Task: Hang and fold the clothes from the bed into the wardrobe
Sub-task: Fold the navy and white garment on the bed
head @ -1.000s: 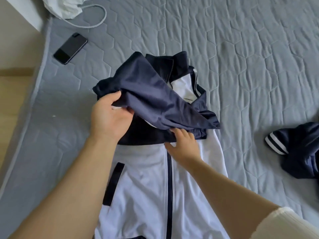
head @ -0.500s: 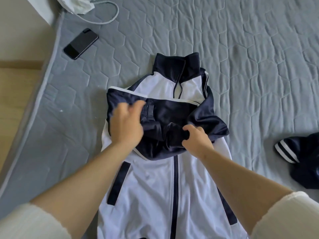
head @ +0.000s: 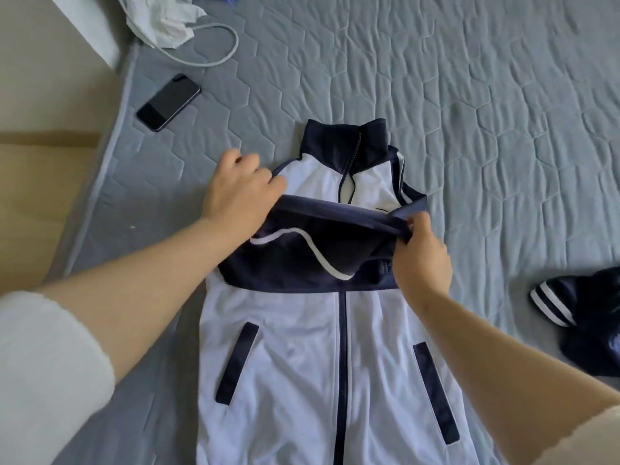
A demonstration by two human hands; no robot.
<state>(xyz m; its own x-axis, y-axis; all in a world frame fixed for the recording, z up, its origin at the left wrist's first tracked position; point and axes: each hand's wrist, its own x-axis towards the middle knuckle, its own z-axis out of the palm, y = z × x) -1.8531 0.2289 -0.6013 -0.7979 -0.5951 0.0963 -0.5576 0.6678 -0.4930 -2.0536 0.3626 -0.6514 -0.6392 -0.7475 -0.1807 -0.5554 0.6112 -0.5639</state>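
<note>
The gray bed holds a white-and-navy jacket lying flat, long axis running away from the person, collar farthest. The left hand curls its fingers on the folded navy sleeve; the right hand pinches the sleeve's other end.

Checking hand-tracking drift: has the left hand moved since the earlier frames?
Yes. The left hand has shifted up the jacket, from chest level to the shoulder beside the collar, ending nearer the phone.
</note>
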